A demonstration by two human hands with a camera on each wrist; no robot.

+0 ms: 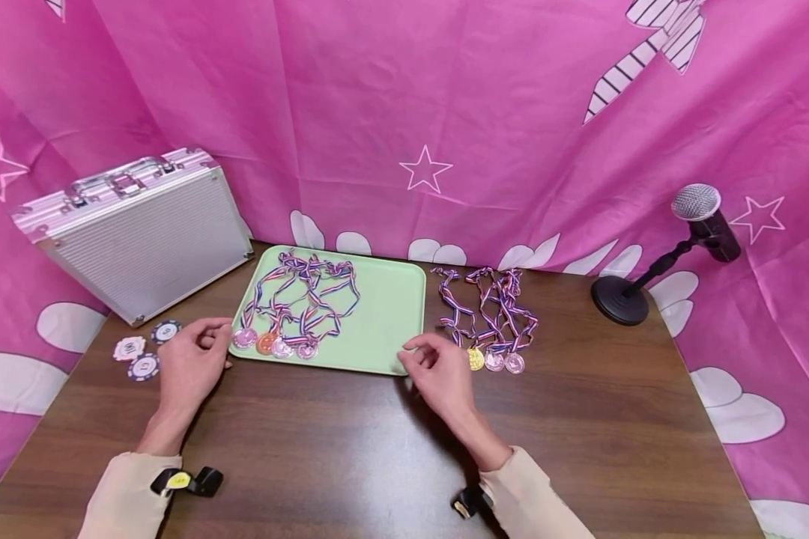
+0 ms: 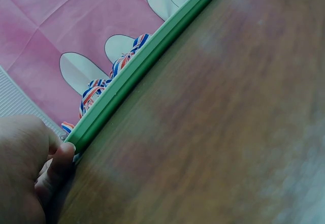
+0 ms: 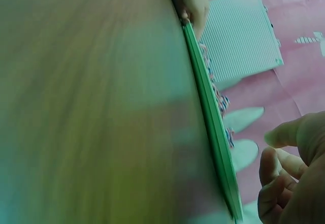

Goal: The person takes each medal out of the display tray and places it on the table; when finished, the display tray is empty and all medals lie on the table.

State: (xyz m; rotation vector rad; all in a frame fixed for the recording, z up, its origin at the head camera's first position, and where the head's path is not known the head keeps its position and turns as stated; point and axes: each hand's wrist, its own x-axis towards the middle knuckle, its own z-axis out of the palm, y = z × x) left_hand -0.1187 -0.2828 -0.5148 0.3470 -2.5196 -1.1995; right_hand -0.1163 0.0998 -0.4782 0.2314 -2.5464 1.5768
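A pale green tray (image 1: 380, 322) lies on the wooden table. Several medals with red, white and blue ribbons (image 1: 310, 292) are on its left half; one medal (image 1: 266, 343) is orange, the others look pinkish-silver. My left hand (image 1: 194, 363) pinches the tray's front left corner, thumb against the rim in the left wrist view. At the front right corner hovers my right hand (image 1: 441, 374), its fingers loosely bent and apart from the rim in the right wrist view. Beyond it lie a gold medal (image 1: 476, 358) and two pinkish-silver medals (image 1: 504, 361), their ribbons spread behind them.
A silver metal case (image 1: 155, 243) stands at the back left. Several poker chips (image 1: 143, 367) lie beside my left hand. A microphone on a black stand (image 1: 620, 299) is at the back right. A pink patterned curtain (image 1: 377, 112) hangs behind the table (image 1: 350, 457).
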